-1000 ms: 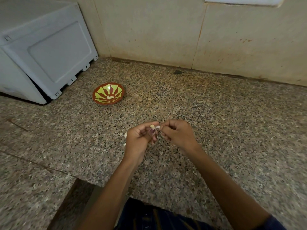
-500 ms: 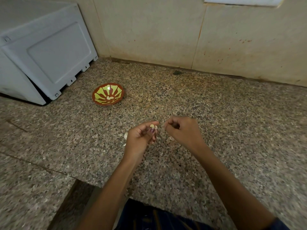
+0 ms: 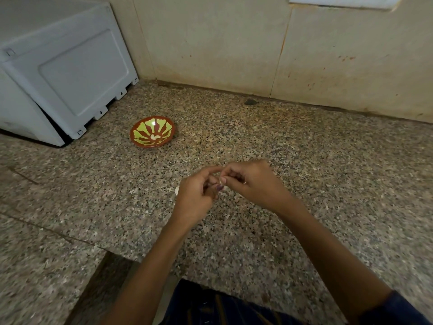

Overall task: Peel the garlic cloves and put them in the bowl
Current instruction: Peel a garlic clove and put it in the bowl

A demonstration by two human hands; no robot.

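Note:
My left hand (image 3: 195, 199) and my right hand (image 3: 254, 184) meet above the middle of the granite counter (image 3: 304, 160). Between their fingertips is a small garlic clove (image 3: 221, 186), mostly hidden; both hands pinch it with curled fingers. A red bowl with a yellow-green pattern (image 3: 140, 143) sits on the counter to the far left of the hands, with a pale peeled clove (image 3: 155, 136) inside. A pale bit of garlic (image 3: 177, 190) peeks out on the counter just behind my left hand.
A white appliance (image 3: 70, 73) stands at the back left, close to the bowl. A beige tiled wall (image 3: 257, 48) runs along the back. The counter's front edge drops off at the lower left, near my lap (image 3: 210, 308).
My right hand pulled away to the right half a second ago and has now come back to the clove held in my left hand. The bowl has not moved.

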